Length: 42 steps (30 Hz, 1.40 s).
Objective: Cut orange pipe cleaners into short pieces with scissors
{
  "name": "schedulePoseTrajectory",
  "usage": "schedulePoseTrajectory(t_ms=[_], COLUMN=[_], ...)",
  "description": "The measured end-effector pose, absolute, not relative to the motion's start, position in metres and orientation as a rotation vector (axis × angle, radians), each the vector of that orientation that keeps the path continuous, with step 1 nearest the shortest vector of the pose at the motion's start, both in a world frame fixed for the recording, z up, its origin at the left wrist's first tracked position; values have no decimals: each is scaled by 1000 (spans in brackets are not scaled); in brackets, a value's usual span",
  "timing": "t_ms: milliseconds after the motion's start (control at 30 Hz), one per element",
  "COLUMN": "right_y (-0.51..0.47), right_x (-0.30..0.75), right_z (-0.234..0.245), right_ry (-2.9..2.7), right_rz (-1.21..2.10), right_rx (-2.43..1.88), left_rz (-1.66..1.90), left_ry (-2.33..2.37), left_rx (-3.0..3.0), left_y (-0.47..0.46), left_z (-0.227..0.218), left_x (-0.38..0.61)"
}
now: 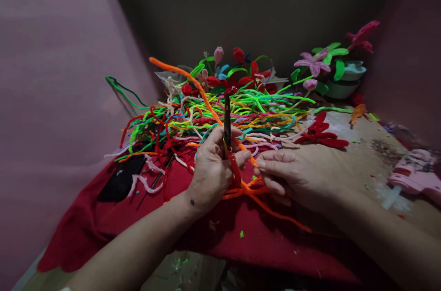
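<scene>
Forearms: both came in from near edge of the table (365, 153), over the red cloth (213, 231) draped on that edge.
Left hand (213, 167): clenched round a dark stick (227, 119), held upright, tip pointing up over the pile.
Stick base: red and orange pipe cleaners wound on it just under the thumb.
Orange pipe cleaner (193, 81): ran from the left hand's grip up and away toward far left of the pile; other end trailed on the red cloth toward near edge.
Right hand (292, 171): lay flat, palm down, fingertips pinching the orange pipe cleaner just right of the left hand.
Pipe cleaner pile (220, 116): tangled, many colours, at table centre behind both hands.
Red flower (320, 135): flat on table, just right of the pile, beyond the right hand.
Flower bunch (237, 70): red, pink, blue blooms at far edge behind pile.
Pot of flowers (344, 82): far right corner, pink blooms, green leaves.
Pink glue gun (413, 174): right edge, well apart from the hands.
Black object (120, 181): on cloth, left side; cannot tell what.
</scene>
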State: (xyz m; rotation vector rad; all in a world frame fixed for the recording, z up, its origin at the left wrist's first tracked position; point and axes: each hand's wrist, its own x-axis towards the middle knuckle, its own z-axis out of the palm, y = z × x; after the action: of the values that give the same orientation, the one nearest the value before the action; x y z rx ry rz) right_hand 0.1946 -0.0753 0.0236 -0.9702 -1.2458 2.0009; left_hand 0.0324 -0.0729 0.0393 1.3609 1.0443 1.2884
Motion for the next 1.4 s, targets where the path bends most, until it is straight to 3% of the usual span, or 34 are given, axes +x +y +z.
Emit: schedulePoseTrajectory(t_ms=[700, 1400], right_y=[-71, -78], right_x=[198, 191], right_z=[17, 16], right_ry=[-983, -1055], right_rz=[2249, 2176], right_rx=[-846, -844], left_rz=[1252, 1166], left_ry=[1135, 1079], left_rx=[1505, 1320], left_y=[-70, -74], left_z=[35, 39], left_x=[29, 34])
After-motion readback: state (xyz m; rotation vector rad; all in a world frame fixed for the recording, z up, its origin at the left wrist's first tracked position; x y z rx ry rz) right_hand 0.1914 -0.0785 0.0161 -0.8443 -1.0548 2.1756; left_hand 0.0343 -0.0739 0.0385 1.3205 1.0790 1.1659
